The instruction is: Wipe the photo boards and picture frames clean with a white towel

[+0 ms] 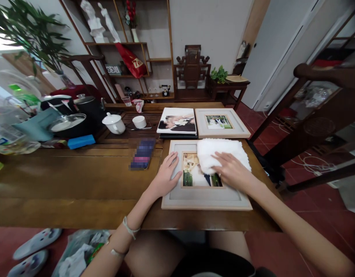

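Observation:
A picture frame [206, 202] with a pale border lies flat on the wooden table in front of me, a photo [191, 179] set in its middle. My left hand [166, 175] rests on the frame's left border, fingers stretched out and thumb apart. On the upper right part of the frame, a fluffy white cloth [223, 150] covers one corner and some of the photo. My right hand [231, 171] presses on the cloth's lower edge, some fingers extended over it and others bent; part of its grip is hidden.
Behind the frame lie a second framed photo [241, 127] and a white-edged photo panel [177, 119] on a dark one. A blurred-out phone-like item [142, 154], a lidded white teapot [114, 123], a small white cup [139, 122], a blue box [81, 141] and dark pots stand leftward.

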A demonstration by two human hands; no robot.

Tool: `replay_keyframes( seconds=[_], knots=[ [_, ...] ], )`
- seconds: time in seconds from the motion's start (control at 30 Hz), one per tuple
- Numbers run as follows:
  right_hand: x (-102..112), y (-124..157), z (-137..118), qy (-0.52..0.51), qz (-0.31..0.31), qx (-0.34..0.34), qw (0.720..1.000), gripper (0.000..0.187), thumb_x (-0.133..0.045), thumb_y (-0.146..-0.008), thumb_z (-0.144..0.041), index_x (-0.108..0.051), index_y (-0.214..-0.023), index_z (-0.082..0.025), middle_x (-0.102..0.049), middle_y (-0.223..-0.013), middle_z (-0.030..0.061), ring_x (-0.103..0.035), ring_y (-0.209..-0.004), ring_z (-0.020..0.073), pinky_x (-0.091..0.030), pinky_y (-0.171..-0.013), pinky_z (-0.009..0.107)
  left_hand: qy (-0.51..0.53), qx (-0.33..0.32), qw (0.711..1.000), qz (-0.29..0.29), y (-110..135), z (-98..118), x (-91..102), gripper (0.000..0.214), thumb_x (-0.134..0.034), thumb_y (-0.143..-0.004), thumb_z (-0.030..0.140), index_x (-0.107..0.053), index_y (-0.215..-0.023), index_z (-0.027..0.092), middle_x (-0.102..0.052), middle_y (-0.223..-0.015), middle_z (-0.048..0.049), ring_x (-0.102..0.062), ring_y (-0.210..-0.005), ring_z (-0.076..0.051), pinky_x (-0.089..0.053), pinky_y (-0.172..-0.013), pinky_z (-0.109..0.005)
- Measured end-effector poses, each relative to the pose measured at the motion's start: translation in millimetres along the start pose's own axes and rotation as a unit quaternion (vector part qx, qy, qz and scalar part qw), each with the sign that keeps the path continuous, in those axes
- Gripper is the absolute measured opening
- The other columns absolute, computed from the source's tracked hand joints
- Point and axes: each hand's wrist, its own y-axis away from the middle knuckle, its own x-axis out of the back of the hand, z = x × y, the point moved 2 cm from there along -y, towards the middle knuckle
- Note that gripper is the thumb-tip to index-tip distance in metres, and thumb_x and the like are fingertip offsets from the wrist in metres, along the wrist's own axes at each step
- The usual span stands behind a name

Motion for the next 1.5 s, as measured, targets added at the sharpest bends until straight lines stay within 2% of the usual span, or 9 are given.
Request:
replay_keyframes(
  seconds=[0.2, 0.37, 0.53, 0.7, 0.9, 1.0, 1.27, 1.37, 1.5],
  knots=[
    [24.6, 33.5, -56.0, -0.121, -0.008, 0.082, 0.989, 0.024, -0.064, -0.074, -0.013, -0.073, -0.094, -0.022, -0.063, -0.126, 0.0137, -0.058, -0.116, 0.0317, -0.047, -0.094, 0.050, -0.001, -0.016, 1.000, 0.017, 0.7, -1.6, -1.3, 0.058, -0.047, -0.094, 0.035, -0.035, -0.147, 0.015, -0.031, -0.156, -0.0169, -0.023, -0.146, -0.030, -0.025, -0.117, -0.054],
    [2.8, 14.4, -17.4, -0.068, 0.051, 0.007, 0.996, 0.046, -0.060, -0.068, -0.002, -0.070, -0.109, -0.021, -0.055, -0.137, 0.0160, -0.042, -0.133, 0.0357, -0.030, -0.108, 0.060, -0.013, -0.018, 1.000, 0.001, -0.3, -3.6, -0.7, 0.053, -0.038, -0.098, 0.030, -0.036, -0.146, 0.010, -0.032, -0.155, -0.0178, -0.022, -0.146, -0.028, -0.024, -0.119, -0.052],
    [-10.9, -16.2, 23.9, 0.008, 0.084, -0.074, 0.994, 0.049, -0.057, -0.070, 0.001, -0.067, -0.115, -0.014, -0.056, -0.135, 0.0198, -0.042, -0.133, 0.0356, -0.033, -0.109, 0.054, -0.024, -0.019, 1.000, -0.006, -0.5, -1.5, 1.2, 0.050, -0.032, -0.099, 0.026, -0.038, -0.145, 0.007, -0.035, -0.153, -0.0185, -0.023, -0.146, -0.027, -0.022, -0.120, -0.050],
    [-2.3, -14.7, -1.6, -0.017, -0.011, 0.006, 1.000, 0.048, -0.054, -0.071, 0.002, -0.068, -0.112, -0.018, -0.057, -0.135, 0.0162, -0.048, -0.129, 0.0339, -0.038, -0.105, 0.055, -0.027, -0.032, 0.999, 0.007, 0.2, -0.6, 1.5, 0.048, -0.034, -0.098, 0.025, -0.041, -0.143, 0.011, -0.038, -0.152, -0.0172, -0.024, -0.146, -0.027, -0.025, -0.119, -0.052],
    [31.5, 24.9, -57.2, -0.167, -0.032, 0.112, 0.979, 0.039, -0.058, -0.074, -0.007, -0.071, -0.106, -0.026, -0.056, -0.138, 0.0077, -0.050, -0.128, 0.0311, -0.042, -0.103, 0.053, -0.027, -0.033, 0.999, -0.007, -0.3, -1.5, 1.6, 0.050, -0.030, -0.098, 0.023, -0.036, -0.146, 0.011, -0.035, -0.154, -0.0164, -0.024, -0.146, -0.027, -0.025, -0.118, -0.051],
    [31.5, 31.5, -49.3, -0.154, -0.006, 0.096, 0.983, 0.037, -0.056, -0.075, -0.006, -0.072, -0.102, -0.025, -0.057, -0.137, 0.0082, -0.052, -0.125, 0.0290, -0.044, -0.102, 0.050, -0.027, -0.040, 0.999, -0.012, -0.4, -1.2, 2.5, 0.049, -0.029, -0.099, 0.023, -0.036, -0.146, 0.012, -0.037, -0.153, -0.0154, -0.026, -0.145, -0.025, -0.026, -0.118, -0.050],
    [-4.7, -3.3, 30.3, 0.009, 0.074, -0.045, 0.996, 0.037, -0.056, -0.074, -0.002, -0.070, -0.106, -0.015, -0.051, -0.140, 0.0192, -0.047, -0.130, 0.0354, -0.040, -0.104, 0.054, -0.032, -0.042, 0.998, -0.019, -0.4, -0.7, 3.7, 0.051, -0.031, -0.099, 0.026, -0.034, -0.148, 0.014, -0.035, -0.154, -0.0151, -0.027, -0.145, -0.026, -0.026, -0.118, -0.050],
    [-8.8, -14.3, 29.9, 0.008, 0.048, -0.057, 0.997, 0.044, -0.055, -0.072, 0.000, -0.069, -0.110, -0.016, -0.050, -0.141, 0.0177, -0.045, -0.131, 0.0345, -0.039, -0.106, 0.052, -0.035, -0.037, 0.998, -0.022, -1.1, 1.3, 4.8, 0.050, -0.030, -0.099, 0.028, -0.035, -0.147, 0.013, -0.036, -0.153, -0.0157, -0.028, -0.145, -0.026, -0.025, -0.119, -0.050],
    [-0.6, -6.6, -4.5, -0.025, -0.016, 0.008, 1.000, 0.044, -0.056, -0.069, 0.002, -0.071, -0.106, -0.016, -0.054, -0.137, 0.0168, -0.047, -0.129, 0.0348, -0.039, -0.105, 0.054, -0.038, -0.036, 0.999, -0.013, -1.7, 3.4, 5.5, 0.049, -0.032, -0.099, 0.029, -0.037, -0.146, 0.014, -0.038, -0.152, -0.0152, -0.030, -0.144, -0.026, -0.026, -0.118, -0.050]
  ],
)
